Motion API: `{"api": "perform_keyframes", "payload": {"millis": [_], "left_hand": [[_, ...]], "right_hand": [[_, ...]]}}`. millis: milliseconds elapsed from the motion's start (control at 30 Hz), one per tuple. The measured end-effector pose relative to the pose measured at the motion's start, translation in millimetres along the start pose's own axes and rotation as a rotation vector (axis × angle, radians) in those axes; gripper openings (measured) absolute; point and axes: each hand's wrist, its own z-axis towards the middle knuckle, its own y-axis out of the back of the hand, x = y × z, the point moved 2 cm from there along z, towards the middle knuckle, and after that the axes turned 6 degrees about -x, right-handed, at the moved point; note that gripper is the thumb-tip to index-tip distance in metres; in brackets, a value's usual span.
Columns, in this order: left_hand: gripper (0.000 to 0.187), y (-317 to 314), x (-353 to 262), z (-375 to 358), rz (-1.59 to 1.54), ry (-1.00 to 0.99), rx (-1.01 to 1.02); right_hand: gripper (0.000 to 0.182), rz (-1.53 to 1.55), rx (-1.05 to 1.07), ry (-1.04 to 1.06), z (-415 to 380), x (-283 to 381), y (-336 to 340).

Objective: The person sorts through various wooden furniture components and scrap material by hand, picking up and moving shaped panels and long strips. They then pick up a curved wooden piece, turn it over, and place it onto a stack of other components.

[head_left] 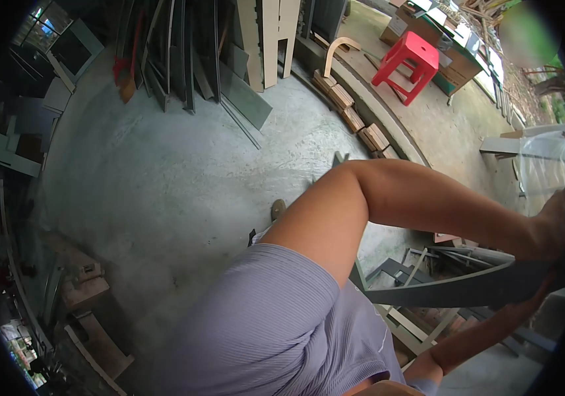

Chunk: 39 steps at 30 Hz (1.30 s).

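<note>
My left arm stretches across the view to the far right. There my left hand is closed like a fist, partly lost in the dark rim, and what it grips is hidden. Below its wrist a long dark grey strip of board runs sideways, looking curved through the lens. From underneath, my right hand reaches up to the strip's right end; its fingers are hidden in shadow. Clear plastic sheeting hangs just beyond my left hand. Under the strip stand pale frame pieces.
Tall boards and panels lean at the top. Wooden blocks line a low ledge near a red plastic stool and cardboard boxes. Metal offcuts lie below my left forearm. Wooden pieces are at the left.
</note>
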Motion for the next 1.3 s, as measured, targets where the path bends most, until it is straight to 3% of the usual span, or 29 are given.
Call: {"api": "perform_keyframes", "payload": {"millis": [67, 133, 233, 300, 433, 467, 500, 533, 600, 667, 733, 800, 933, 1000, 1067, 1133, 1167, 1200, 1233, 1267, 1300], "left_hand": [[0.022, 39.6, -52.6, 4.1, 0.047, -0.052, 0.045], [0.029, 75.2, -97.5, 8.3, 0.103, -0.099, 0.088], [0.037, 129.5, -148.2, 1.3, 0.165, -0.191, 0.12], [0.035, 152.9, -147.5, 11.2, 0.233, -0.246, 0.054], [0.028, 190.4, -127.0, 41.7, 0.49, -0.457, -0.191], [0.026, 202.2, -147.7, 35.7, 0.555, -0.506, -0.257], [0.029, 222.0, -158.8, 24.1, 0.221, -0.3, -0.215], [0.029, 231.7, -157.6, 27.8, 0.224, -0.301, -0.226], [0.023, 257.7, -149.1, 33.1, 0.46, -0.484, -0.294], [0.024, 279.5, -148.2, 34.0, 0.487, -0.566, -0.327], [0.022, 304.1, -144.1, 37.6, 0.388, -0.419, -0.324], [0.016, 339.3, -125.9, 48.4, 0.317, -0.389, -0.312], [0.017, 342.6, -103.1, 75.4, 0.441, -0.272, -0.288], [0.02, 343.0, -94.2, 93.1, 0.422, -0.268, -0.286], [0.031, 346.2, -91.0, 108.2, 0.334, -0.197, -0.232], [0.047, 351.7, -87.8, 119.6, 0.49, -0.289, -0.183], [0.066, 359.9, -79.7, 123.5, 0.613, -0.45, -0.137], [0.068, 375.5, -72.7, 123.9, 0.71, -0.489, -0.123], [0.071, 393.7, -74.6, 120.9, 0.805, -0.531, -0.11], [0.075, 421.0, -62.0, 115.0, 0.942, -0.454, -0.184], [0.071, 454.3, -53.1, 107.1, 0.905, -0.33, -0.197]], "right_hand": [[0.05, 0.093, -0.008, -0.019, 7.7, -34.9, -16.2], [0.05, 0.195, -0.016, -0.044, 26.3, -0.3, -56.2], [0.05, 0.355, -0.019, -0.081, 44.6, -0.4, -106.2], [0.05, 0.457, -0.027, -0.096, 79.8, 62.5, -162.4], [0.051, 0.66, -0.039, -0.115, 126.1, 106.8, -234.5], [0.049, 0.597, -0.08, -0.059, 135.8, 126.0, -256.5], [0.046, 0.535, -0.121, -0.005, 141.1, 145.2, -279.6], [0.047, 0.586, -0.083, -0.095, 135.6, 129.9, -302.4], [0.047, 0.634, -0.037, -0.188, 116.0, 97.8, -349.9], [0.052, 0.979, 0.091, -0.273, 113.5, 97.8, -393.4], [0.047, 1.496, 0.079, -0.94, 115.6, 131.5, -421.5], [0.054, 1.411, 0.069, -0.761, 117.1, 151.9, -471.6], [0.058, 1.627, 0.071, -0.94, 106.7, 131.4, -482.1], [0.06, 1.627, 0.052, -0.905, 104.1, 124.7, -490.8], [0.063, 1.606, 0.055, -0.849, 108.4, 109.2, -495.1], [0.066, 1.591, 0.069, -0.775, 117.9, 95.9, -499.4], [0.067, 1.59, 0.072, -0.736, 125.1, 94.5, -502.3], [0.074, 1.325, 0.016, -0.774, 128.4, 95.5, -504.1], [0.077, 1.373, 0.147, -0.683, 136.0, 95.0, -507.9], [0.08, 1.413, 0.278, -0.586, 142.2, 94.9, -510.4], [0.08, 1.41, 0.268, -0.583, 148.1, 98.0, -513.0]]}}
